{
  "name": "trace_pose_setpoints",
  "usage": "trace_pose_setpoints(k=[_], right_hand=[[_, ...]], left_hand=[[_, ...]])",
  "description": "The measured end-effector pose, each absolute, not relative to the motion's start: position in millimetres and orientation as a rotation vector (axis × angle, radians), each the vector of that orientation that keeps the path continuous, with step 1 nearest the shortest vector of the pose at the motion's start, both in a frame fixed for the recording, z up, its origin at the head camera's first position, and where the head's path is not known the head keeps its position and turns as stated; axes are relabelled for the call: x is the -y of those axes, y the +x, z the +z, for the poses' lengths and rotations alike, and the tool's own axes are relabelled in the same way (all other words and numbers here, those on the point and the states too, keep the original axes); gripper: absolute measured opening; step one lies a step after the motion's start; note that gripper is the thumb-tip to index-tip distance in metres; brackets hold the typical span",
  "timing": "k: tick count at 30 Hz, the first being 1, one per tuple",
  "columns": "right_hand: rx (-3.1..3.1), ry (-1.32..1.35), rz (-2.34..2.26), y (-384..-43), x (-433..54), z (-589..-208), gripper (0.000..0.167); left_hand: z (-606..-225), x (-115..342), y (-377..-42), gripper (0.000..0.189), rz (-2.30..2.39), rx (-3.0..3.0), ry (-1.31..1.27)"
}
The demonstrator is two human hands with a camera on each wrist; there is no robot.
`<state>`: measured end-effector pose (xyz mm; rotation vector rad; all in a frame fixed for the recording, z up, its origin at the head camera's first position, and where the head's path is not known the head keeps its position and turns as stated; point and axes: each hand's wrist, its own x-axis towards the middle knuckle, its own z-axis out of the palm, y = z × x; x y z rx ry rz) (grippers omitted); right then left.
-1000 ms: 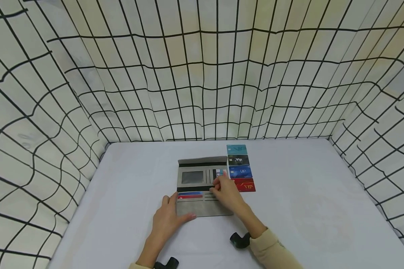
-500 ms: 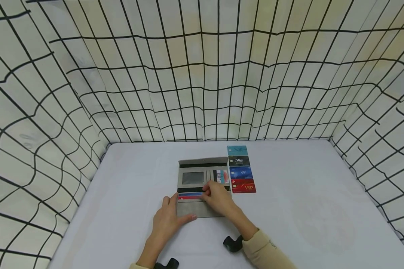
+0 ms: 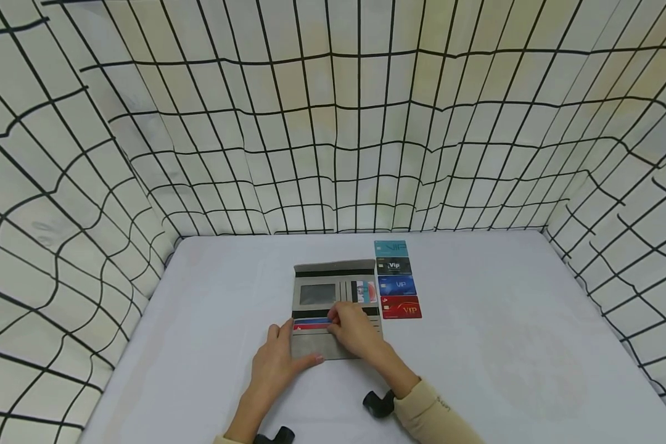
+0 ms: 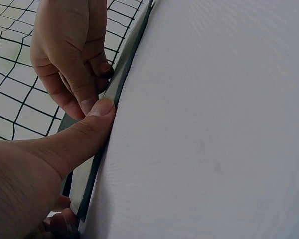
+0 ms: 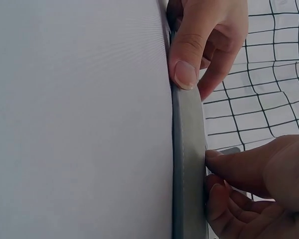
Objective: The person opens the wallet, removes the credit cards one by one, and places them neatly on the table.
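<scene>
An unfolded grey wallet (image 3: 316, 345) lies flat on the white table, with a dark window and slots in its upper half. Blue and red cards (image 3: 311, 325) show as strips in its lower left slot. My left hand (image 3: 275, 357) holds the wallet's near left corner, thumb on the near edge and fingers along the left side. With curled thumb and forefinger, my right hand (image 3: 355, 332) pinches at the right end of those cards; the exact contact is hidden. In the right wrist view the right fingertips (image 5: 217, 191) sit just past the wallet's edge (image 5: 189, 144).
Beside the wallet's right edge lies a column of cards: teal (image 3: 391, 248), black (image 3: 394, 266), blue (image 3: 398, 285) and red (image 3: 401, 306). A white and pink card (image 3: 366, 291) sits in the upper right slot. Black netting (image 3: 355, 148) covers the walls around the table.
My right hand has moved left across the wallet, from the right-hand slots to the end of the blue and red cards. The left hand stays put.
</scene>
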<state>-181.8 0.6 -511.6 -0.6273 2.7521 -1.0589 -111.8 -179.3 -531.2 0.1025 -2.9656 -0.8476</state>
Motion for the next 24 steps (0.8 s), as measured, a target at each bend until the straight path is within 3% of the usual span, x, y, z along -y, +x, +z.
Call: trace_pose_setpoints(k=[24], right_hand=[[-2.716,-0.651,-0.93,-188.7,4.9,-507.2,0.011]], left_hand=[[-530.6,178.3,-112.4,0.107,-0.85,2.994,0.129]])
